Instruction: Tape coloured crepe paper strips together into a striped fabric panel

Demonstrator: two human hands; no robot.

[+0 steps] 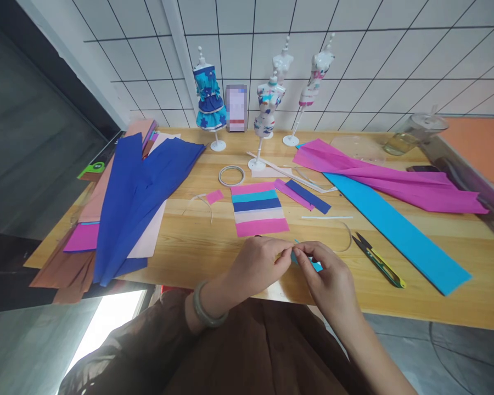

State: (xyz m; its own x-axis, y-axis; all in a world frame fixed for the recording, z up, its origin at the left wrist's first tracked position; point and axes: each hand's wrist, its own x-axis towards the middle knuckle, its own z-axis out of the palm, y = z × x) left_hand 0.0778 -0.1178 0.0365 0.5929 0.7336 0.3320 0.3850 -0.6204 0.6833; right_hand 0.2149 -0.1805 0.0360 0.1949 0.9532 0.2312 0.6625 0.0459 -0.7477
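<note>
Left hand (258, 267) curled, right hand (327, 280) half-open; fingertips meet, both pinching small light-blue piece (318, 267). Exact grip partly hidden.

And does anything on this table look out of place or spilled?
One thing: at the left, the brown paper sticks out past the front edge of the table, so it could get snagged. I see no spill.

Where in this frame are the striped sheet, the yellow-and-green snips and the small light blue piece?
Striped sheet (259, 205): head view, on the dark blue band near its middle.
Snips (381, 268): head view, on the green handle.
Light blue piece (317, 266): head view, on its exposed right end.
</note>
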